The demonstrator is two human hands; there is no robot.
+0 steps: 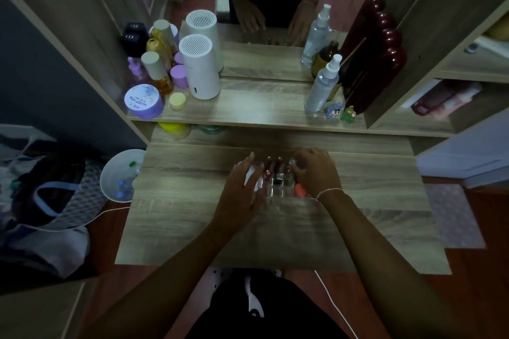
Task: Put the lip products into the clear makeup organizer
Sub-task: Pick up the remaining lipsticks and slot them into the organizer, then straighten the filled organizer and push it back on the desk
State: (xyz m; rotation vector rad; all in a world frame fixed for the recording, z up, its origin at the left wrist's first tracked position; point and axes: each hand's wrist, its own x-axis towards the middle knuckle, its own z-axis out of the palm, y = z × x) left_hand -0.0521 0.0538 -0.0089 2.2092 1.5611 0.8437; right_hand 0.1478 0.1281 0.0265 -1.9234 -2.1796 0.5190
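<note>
Lip products (275,169): stood upright in the clear makeup organizer (278,187) on the desk (192,201).
Left hand (242,190): fingers spread, laid against the organizer's left side.
Right hand (316,173): curled at its right side; grip cannot be told.

two hands (242,187) (316,170), one organizer (278,187), two figurines (334,110) (348,113)

On the wooden table (192,201) stands the clear makeup organizer (278,183), with both hands at its sides. The left hand (242,192) lies open against its left side, fingers (254,173) spread over a white tube. The right hand (316,173) curls around its right end, beside an orange-pink item (299,190). Two dark red lip products (274,164) stand upright in the back compartments. A white cylindrical device (201,69) and a clear spray bottle (323,82) stand on the shelf behind.
</note>
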